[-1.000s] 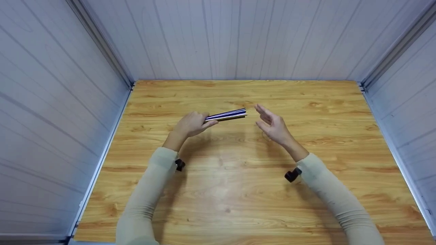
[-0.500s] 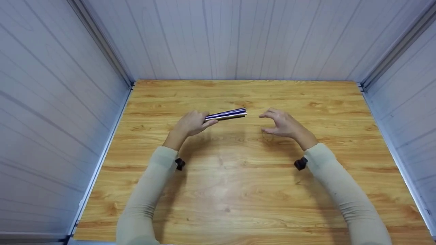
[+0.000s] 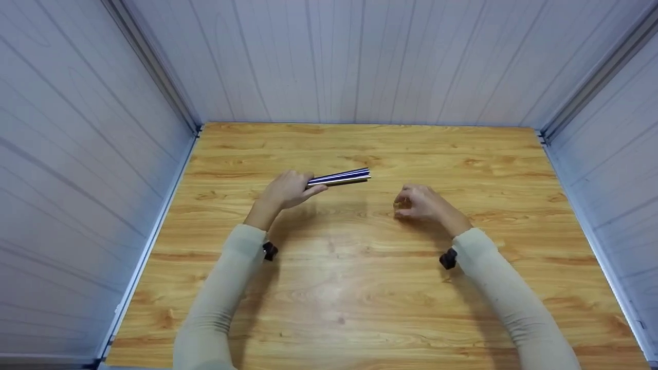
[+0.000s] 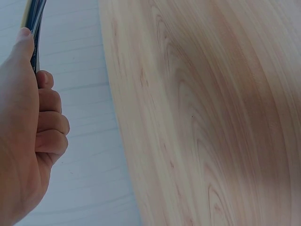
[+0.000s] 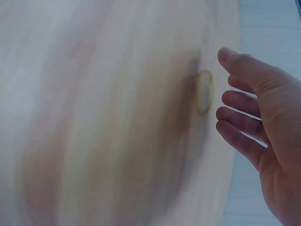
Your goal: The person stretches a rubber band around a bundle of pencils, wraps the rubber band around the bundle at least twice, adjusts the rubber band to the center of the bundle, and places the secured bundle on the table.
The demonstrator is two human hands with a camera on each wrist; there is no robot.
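Observation:
My left hand (image 3: 290,189) grips a bundle of slim pencil-like sticks (image 3: 342,177), dark blue with light stripes, one of them yellowish. In the left wrist view the fingers wrap round the bundle's lower end, while the thumb lies along its side. The free ends point right, held above the table. Lower and to the right, my right hand (image 3: 422,203) reaches down close to the tabletop with bent, parted fingers. A thin yellow rubber band (image 5: 211,94) lies just before its fingertips in the right wrist view, with nothing between thumb and fingers.
A wood-grain table (image 3: 329,308) spreads under both hands. Pale panelled walls (image 3: 334,61) enclose it at the back, left and right. A small black camera (image 3: 448,258) sits on the right wrist, another on the left.
My right hand has drawn back from the free ends of the sticks and come down towards the table, its fingers bending inwards. The left hand keeps its grip, almost still.

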